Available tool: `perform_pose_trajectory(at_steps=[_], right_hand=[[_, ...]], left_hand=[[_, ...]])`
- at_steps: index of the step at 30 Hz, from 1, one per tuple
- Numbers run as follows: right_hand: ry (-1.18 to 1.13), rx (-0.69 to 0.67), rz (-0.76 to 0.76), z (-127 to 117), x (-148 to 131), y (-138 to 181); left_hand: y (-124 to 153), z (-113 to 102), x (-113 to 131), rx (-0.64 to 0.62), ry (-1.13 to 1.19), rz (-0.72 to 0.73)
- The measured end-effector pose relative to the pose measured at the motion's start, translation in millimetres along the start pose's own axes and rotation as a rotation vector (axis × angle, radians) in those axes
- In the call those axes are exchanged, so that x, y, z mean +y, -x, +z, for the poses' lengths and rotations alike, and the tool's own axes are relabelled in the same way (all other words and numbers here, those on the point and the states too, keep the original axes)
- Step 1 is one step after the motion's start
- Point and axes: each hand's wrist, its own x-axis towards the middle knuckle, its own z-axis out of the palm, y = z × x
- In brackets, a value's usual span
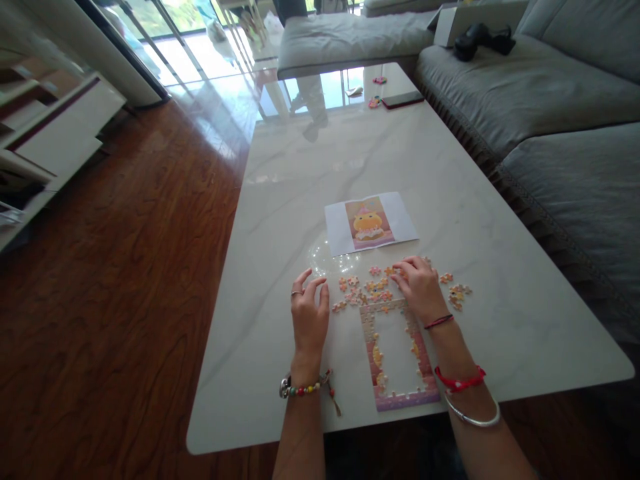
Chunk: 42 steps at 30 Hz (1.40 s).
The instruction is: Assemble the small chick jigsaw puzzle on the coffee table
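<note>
My left hand (310, 310) rests on the table left of the loose puzzle pieces (353, 293), its fingers loosely curled and apart, holding nothing. My right hand (417, 283) reaches over the pieces above the frame's top right corner. Its thumb and index finger close around an orange puzzle piece (389, 271), and the palm covers some other pieces. In front of me lies a partly assembled jigsaw puzzle (383, 402), a joined border of pink, purple and beige with a bare middle. Beyond the pieces is a paper sheet (405, 217) printed with a yellow cartoon figure and a cake.
More loose pieces (457, 297) lie right of my right hand. At the table's (300, 180) far end are a dark tablet or phone (403, 100) and small pink items (375, 102). A grey sofa (565, 160) runs along the right; wooden floor (145, 280) lies left.
</note>
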Motion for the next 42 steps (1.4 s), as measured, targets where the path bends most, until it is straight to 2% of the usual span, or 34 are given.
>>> perform_pose_trajectory(at_steps=[4,12,16,19,21,24,30,33,35,38,42], right_hand=[[0.056,0.078,0.077,3.0,6.6,-1.9],[0.045,0.096,0.049,11.8,5.2,-1.2],[-0.022,0.216,0.089,-1.7,17.7,-2.3],[-0.033,0.345,0.181,-19.8,39.5,-0.3],[-0.013,0.379,0.237,-30.3,54.9,3.2],[-0.006,0.326,0.246,-36.0,69.5,8.7],[0.049,0.194,0.189,-24.2,71.9,8.6],[0.075,0.191,0.285,-29.8,79.4,11.1],[0.106,0.165,0.405,-39.2,86.8,15.8],[0.136,0.039,0.548,-52.7,91.8,22.7],[0.043,-0.102,0.5,-57.6,80.7,23.1]], left_hand=[[-0.8,-2.3,-0.2,0.005,0.014,-0.017],[1.2,-1.9,-2.7,-0.02,0.015,-0.037],[3.8,1.2,-6.9,-0.066,-0.032,-0.01],[4.3,1.5,-9.3,-0.074,-0.053,0.01],[4.0,1.1,-10.8,-0.07,-0.065,0.017],[3.4,1.2,-13.1,-0.054,-0.067,0.022],[1.7,5.1,-12.2,-0.023,-0.061,0.056],[-0.1,5.8,-8.7,-0.003,-0.057,0.051],[-0.9,4.6,-5.9,-0.002,-0.091,-0.01],[0.0,0.8,-1.7,-0.11,-0.135,-0.164],[3.5,-4.0,4.4,-0.389,-0.045,-0.221]])
